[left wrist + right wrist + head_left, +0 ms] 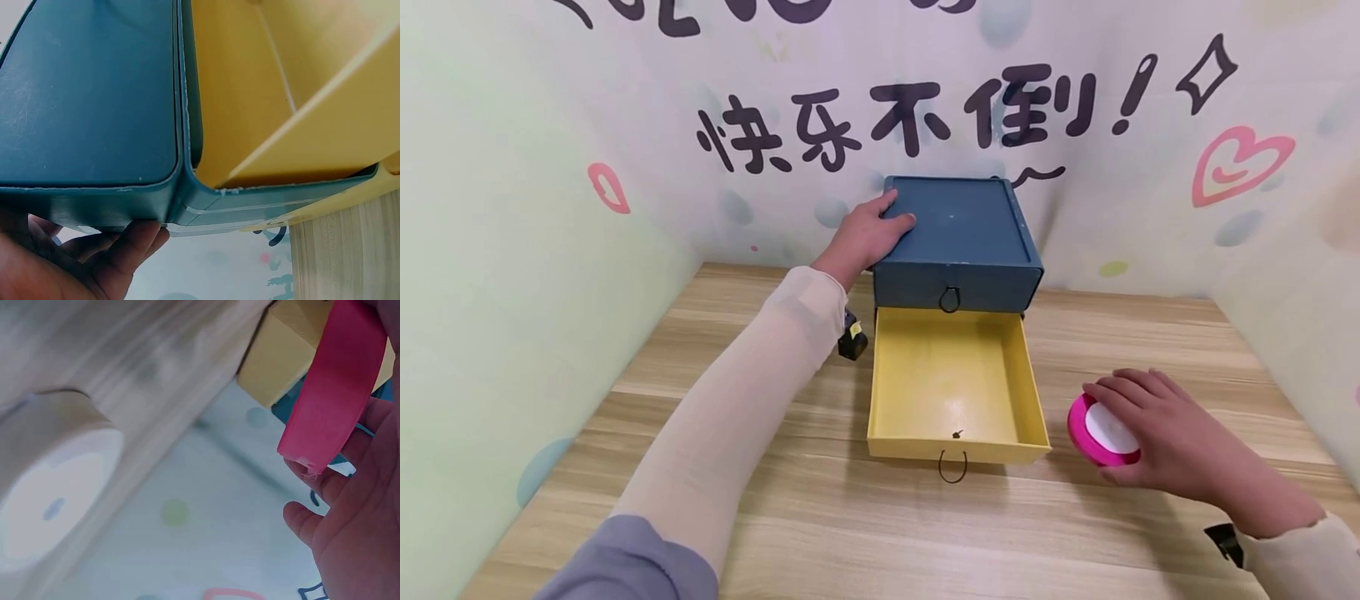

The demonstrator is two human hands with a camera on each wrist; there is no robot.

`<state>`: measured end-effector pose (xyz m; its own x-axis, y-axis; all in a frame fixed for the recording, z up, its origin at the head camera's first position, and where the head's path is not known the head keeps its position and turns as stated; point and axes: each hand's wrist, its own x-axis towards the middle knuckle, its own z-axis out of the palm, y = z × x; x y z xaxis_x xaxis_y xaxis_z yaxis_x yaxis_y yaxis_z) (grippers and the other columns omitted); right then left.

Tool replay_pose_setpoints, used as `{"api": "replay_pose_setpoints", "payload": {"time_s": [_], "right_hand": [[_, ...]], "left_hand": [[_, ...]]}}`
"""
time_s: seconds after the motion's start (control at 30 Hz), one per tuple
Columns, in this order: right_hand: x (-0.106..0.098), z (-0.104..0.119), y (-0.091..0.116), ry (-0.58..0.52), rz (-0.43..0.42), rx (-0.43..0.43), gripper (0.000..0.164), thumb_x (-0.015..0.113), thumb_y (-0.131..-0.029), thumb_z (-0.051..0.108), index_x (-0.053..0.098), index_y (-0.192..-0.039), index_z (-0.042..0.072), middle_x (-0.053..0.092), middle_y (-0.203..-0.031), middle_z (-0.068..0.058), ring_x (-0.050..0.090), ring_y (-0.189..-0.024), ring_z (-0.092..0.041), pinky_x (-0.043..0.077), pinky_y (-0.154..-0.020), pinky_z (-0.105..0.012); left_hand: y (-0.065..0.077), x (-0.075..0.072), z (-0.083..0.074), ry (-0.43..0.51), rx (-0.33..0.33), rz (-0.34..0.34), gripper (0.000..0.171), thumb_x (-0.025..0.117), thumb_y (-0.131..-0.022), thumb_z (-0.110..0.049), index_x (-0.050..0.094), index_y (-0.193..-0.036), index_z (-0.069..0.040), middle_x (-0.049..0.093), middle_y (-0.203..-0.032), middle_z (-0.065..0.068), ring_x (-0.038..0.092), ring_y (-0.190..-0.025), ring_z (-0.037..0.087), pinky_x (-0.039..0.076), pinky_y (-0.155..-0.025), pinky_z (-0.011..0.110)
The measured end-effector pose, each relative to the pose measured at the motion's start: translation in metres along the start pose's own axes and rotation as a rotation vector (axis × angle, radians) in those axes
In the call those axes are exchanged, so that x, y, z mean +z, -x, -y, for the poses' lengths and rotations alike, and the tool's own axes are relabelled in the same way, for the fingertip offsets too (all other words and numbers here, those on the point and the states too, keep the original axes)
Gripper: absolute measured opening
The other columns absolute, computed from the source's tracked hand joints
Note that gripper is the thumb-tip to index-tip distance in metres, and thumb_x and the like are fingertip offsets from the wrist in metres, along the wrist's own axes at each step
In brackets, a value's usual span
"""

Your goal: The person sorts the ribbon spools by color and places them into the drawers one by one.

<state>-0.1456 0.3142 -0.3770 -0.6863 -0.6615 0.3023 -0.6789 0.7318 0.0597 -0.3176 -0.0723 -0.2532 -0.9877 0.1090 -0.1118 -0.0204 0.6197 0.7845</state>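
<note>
Only the right wrist view shows a beige roll [50, 487] beyond the right hand [1180, 454] gripping pink ribbon [1101, 432].

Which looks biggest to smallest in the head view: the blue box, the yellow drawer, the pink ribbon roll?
1. Yellow drawer and blue box: alike; the drawer lies nearer the camera, so unsure.
2. Pink ribbon roll, clearly smallest.

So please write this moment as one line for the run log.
left hand: rests on blue box | right hand: holds pink ribbon roll | yellow drawer: open, nothing visible inside
</note>
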Motion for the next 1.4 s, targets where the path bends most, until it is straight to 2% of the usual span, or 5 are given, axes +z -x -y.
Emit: {"api": "replay_pose_setpoints", "payload": {"time_s": [0.17,0.4,0.67,1.1,1.4], "right_hand": [[-0.01,0.003,-0.007,0.018,-0.025,-0.018,0.093,0.091,-0.055,0.053,0.061,-0.129,0.005,0.061,-0.121,-0.008,0.047,-0.117,-0.034,0.036,-0.098,-0.056],[-0.024,0.004,-0.016,0.012,-0.03,-0.054,0.089,0.068,-0.074,0.074,0.059,-0.132,0.008,0.059,-0.124,-0.009,0.045,-0.12,-0.037,0.031,-0.106,-0.059],[-0.038,0.01,-0.03,0.043,-0.036,-0.093,0.101,0.096,-0.046,0.046,0.058,-0.132,0.007,0.059,-0.123,-0.01,0.045,-0.121,-0.038,0.035,-0.098,-0.059],[-0.059,0.021,-0.057,0.095,0.043,-0.114,0.109,0.099,-0.039,0.047,0.059,-0.133,0.008,0.06,-0.125,-0.01,0.044,-0.123,-0.037,0.041,-0.094,-0.063],[-0.066,0.026,-0.073,0.104,0.025,-0.169,0.108,0.099,-0.04,0.045,0.059,-0.133,0.007,0.06,-0.125,-0.009,0.044,-0.123,-0.038,0.042,-0.094,-0.062]], "left_hand": [[-0.001,0.001,-0.001,-0.008,0.004,0.002,0.065,0.049,-0.102,-0.047,0.019,-0.159,-0.035,0.016,-0.165,-0.006,0.017,-0.15,0.018,0.023,-0.118,0.036],[-0.001,0.0,-0.001,-0.004,0.001,0.007,0.065,0.049,-0.102,-0.047,0.019,-0.159,-0.036,0.016,-0.165,-0.006,0.016,-0.15,0.017,0.023,-0.118,0.035],[-0.003,0.0,0.0,-0.011,0.005,0.002,0.066,0.049,-0.102,-0.048,0.019,-0.159,-0.035,0.016,-0.165,-0.006,0.017,-0.15,0.018,0.024,-0.118,0.036],[-0.002,0.001,-0.001,-0.011,0.001,0.002,0.065,0.049,-0.102,-0.047,0.019,-0.159,-0.035,0.016,-0.165,-0.006,0.018,-0.15,0.018,0.025,-0.117,0.036],[-0.003,0.002,0.0,-0.009,0.008,-0.006,0.065,0.049,-0.102,-0.047,0.02,-0.159,-0.036,0.017,-0.165,-0.005,0.02,-0.149,0.018,0.025,-0.117,0.035]]}}
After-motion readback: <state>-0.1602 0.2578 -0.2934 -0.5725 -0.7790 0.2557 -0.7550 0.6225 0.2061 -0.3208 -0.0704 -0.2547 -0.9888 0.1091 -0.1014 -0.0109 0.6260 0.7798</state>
